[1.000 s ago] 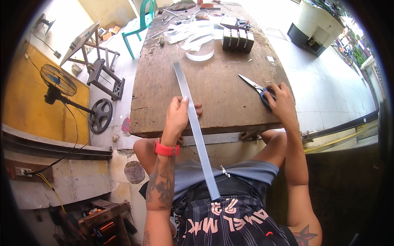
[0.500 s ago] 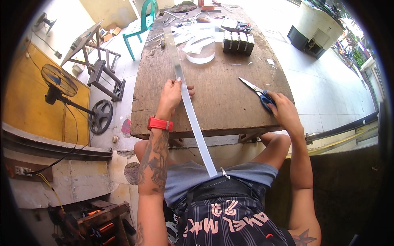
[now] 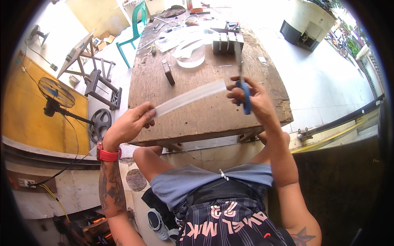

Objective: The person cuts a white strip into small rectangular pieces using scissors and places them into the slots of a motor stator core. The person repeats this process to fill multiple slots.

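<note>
My left hand (image 3: 133, 119) pinches one end of a translucent whitish strip (image 3: 188, 98) between thumb and fingers. The strip slants up to the right above the wooden table (image 3: 197, 121), its far end close to my right hand. In my right hand (image 3: 256, 96) is a pair of scissors with blue handles (image 3: 246, 98). Their blades point away from me, upward in the view, and are blurred. Behind the strip, a small dark block (image 3: 168, 73) stands on the table.
Coiled white strips (image 3: 191, 49) lie farther back on the table, beside a dark battery-like pack (image 3: 227, 43). Loose tools and scraps are scattered at the far end. A green chair (image 3: 133, 35) and a standing fan (image 3: 57, 92) are to the left.
My right hand has picked up the scissors from the table and raised them toward the strip. My left hand has moved left and nearer, swinging the strip from lengthwise to nearly crosswise.
</note>
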### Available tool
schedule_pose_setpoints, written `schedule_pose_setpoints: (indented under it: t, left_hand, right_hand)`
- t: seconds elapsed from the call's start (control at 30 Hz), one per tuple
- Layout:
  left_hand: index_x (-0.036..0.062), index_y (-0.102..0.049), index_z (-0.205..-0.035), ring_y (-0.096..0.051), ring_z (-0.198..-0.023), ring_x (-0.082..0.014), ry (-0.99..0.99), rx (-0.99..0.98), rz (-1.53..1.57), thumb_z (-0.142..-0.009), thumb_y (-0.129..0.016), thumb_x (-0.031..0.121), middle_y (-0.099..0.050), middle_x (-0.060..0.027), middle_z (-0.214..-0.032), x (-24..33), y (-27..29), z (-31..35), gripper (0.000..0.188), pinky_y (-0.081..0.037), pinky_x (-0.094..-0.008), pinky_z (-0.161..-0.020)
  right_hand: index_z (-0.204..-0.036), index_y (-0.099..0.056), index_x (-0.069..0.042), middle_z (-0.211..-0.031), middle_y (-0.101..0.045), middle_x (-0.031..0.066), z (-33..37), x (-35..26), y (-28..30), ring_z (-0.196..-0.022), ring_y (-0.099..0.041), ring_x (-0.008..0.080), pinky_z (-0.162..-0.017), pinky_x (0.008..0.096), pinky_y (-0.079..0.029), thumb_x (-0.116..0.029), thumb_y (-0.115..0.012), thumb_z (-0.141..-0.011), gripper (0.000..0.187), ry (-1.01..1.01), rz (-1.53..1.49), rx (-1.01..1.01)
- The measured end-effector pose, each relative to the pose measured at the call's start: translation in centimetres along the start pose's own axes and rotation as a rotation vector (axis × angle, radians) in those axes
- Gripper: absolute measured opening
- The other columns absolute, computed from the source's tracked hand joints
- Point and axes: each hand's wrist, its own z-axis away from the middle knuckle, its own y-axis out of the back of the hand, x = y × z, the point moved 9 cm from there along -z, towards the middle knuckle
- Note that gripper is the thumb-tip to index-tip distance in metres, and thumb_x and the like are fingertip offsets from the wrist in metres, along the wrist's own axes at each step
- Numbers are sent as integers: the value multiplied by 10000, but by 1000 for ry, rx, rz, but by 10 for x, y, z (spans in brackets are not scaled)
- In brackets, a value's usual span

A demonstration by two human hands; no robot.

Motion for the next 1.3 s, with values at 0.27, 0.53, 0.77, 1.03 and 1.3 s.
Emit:
schedule_pose_setpoints:
  t: [0.27,0.53,0.77,1.03,1.3]
  left_hand:
    - [-26,-560,-1403,-727,-1130,-371,-15,447,-31,-1037,-671,455,-696,-291,-1292,0,27,-52,614,-565,-412,-970]
    - [-32,-486,-1507,-727,-1055,-199,-24,609,308,-1035,-655,331,-738,-173,-1192,-54,16,-165,620,-593,-339,-869]
    - [-13,-481,-1546,-712,-973,-156,72,319,708,-1047,-505,171,-729,-84,-1127,-65,0,-150,532,-599,-360,-907]
    - [-9,-472,-1567,-667,-1172,-157,-3,268,599,-1096,-520,187,-679,-118,-1309,-42,-22,-131,513,-525,-334,-1050]
    - [-24,-656,-1336,-653,-984,-133,-323,1009,-164,-1065,-671,238,-713,-100,-1139,53,-31,-44,377,-529,-286,-879]
  right_hand:
    - [-1230,-649,6,-886,-722,72,5,40,-21,-773,-729,138,-719,277,-620,-189,-820,-951,381,-35,-135,93]
    - [-1255,-635,7,-956,-710,67,17,66,-23,-835,-719,124,-745,276,-614,-172,-799,-976,369,95,-165,222]
    - [-1263,-632,8,-938,-696,44,10,69,-26,-816,-682,98,-731,256,-588,-165,-795,-979,370,64,-118,166]
    - [-1274,-633,11,-921,-670,13,10,70,-24,-805,-638,65,-709,227,-547,-130,-791,-979,364,38,-155,167]
    - [-1264,-642,8,-915,-678,17,7,71,-24,-785,-647,68,-687,228,-552,-153,-801,-973,368,-5,-238,155]
